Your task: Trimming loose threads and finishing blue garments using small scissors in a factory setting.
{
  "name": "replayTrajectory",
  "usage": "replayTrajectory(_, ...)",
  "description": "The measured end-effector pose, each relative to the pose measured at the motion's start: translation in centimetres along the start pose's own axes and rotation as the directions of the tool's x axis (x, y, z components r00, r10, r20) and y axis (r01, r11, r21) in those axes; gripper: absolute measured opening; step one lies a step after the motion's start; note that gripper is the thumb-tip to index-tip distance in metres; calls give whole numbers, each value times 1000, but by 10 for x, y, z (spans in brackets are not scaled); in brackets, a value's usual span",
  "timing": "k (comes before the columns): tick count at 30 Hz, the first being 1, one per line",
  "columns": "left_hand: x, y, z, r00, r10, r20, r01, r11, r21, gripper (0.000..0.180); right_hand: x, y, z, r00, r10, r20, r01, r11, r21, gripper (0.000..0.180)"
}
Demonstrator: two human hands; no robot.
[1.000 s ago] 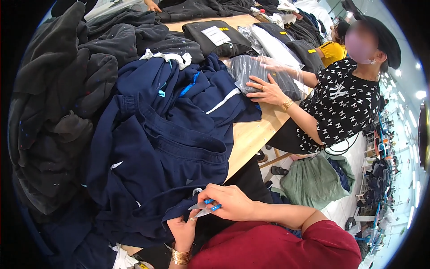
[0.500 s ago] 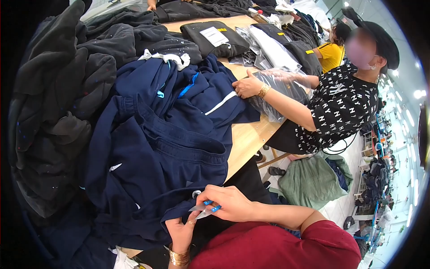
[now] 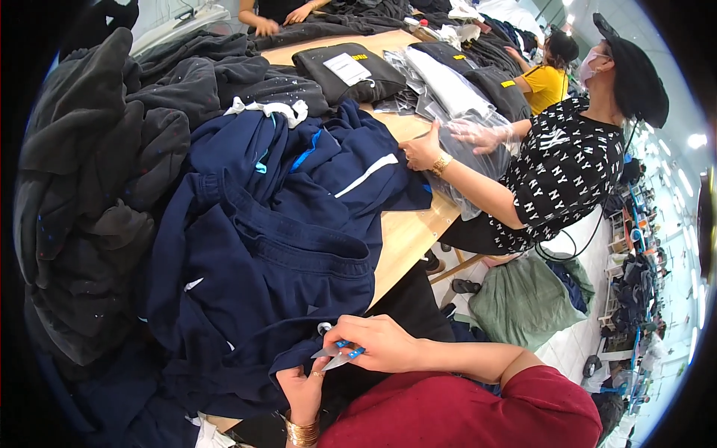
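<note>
My right hand is closed around a pair of thread snips with blue grips. Their two pointed blades are apart, close beside the thumb of my left hand. That left hand pinches an edge of the navy trousers, which lie spread over the table's near side. An elastic waistband runs across the trousers, and small white marks show on the cloth. A small white round piece shows by my right fingers; its kind I cannot make out.
Black garments heap up on the left. More navy clothes lie beyond the trousers on the wooden table. To the right a co-worker handles a clear plastic bag. A green sack is on the floor.
The snips' blades have spread further apart, while my hands stay nearly in place. The co-worker's far hand has moved into view within the plastic. Across the table, another person's hands now show more.
</note>
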State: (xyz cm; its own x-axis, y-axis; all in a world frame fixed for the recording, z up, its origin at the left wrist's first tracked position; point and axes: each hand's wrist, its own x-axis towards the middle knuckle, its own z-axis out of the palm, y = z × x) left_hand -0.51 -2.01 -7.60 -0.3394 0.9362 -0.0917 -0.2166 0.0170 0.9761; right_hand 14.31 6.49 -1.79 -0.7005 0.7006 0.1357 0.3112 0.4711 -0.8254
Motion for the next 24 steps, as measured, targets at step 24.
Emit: replayTrajectory(24, -3, 2, -2, 1000, -14, 7, 14, 999, -38, 19, -2, -2, 1, 999, -26, -19, 26, 1000, 8, 24)
